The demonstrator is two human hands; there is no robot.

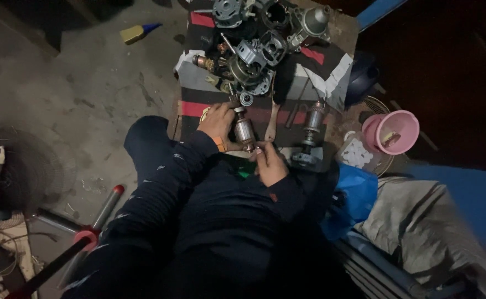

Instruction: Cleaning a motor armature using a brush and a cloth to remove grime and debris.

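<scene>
My left hand (pixel 216 123) grips the body of a motor armature (pixel 244 130), a grey metal rotor with a shaft. At the armature's lower shaft end, my right hand (pixel 269 162) pinches it with the fingertips. Both hands sit at the near edge of a low work surface covered with a striped red, grey and black cloth (pixel 204 83). A second armature (pixel 311 126) lies on the cloth just to the right of my right hand. Both sleeves are dark.
A pile of metal motor housings and parts (pixel 256 47) lies farther back on the cloth. A pink plastic bowl (pixel 393 132) and a clear container of white pieces (pixel 356 152) stand at the right. A yellow bottle (pixel 135 33) lies on the concrete floor. A red-tipped pole (pixel 96 224) lies at lower left.
</scene>
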